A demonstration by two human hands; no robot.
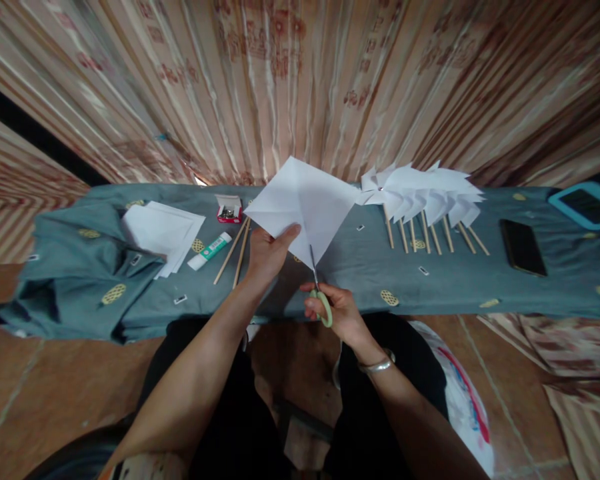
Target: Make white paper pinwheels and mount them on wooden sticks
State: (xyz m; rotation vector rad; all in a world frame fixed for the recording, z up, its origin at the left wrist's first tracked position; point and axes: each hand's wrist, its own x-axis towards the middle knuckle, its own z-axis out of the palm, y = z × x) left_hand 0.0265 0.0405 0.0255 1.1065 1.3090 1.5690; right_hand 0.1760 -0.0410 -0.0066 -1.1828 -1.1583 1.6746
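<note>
My left hand (271, 252) pinches a creased square of white paper (303, 200) by its lower left side, thumb on top. The sheet is held up over the table with one corner towards me. In my right hand (341, 312) is a pair of scissors (325, 308) with light green handles, my fingers in the loops. Their blades are at the paper's near corner, on or close to a fold line. Whether the blades are apart is too small to tell.
On the cloth-covered table (380, 273) lie white paper sheets (167, 233), a glue stick (209, 251), a small red box (229, 209) of metal bits and wooden sticks (231, 251). Several paper pinwheels (423, 190) on sticks, a black phone (523, 247) and a blue-framed device (587, 205) lie rightward. A curtain (300, 80) hangs behind.
</note>
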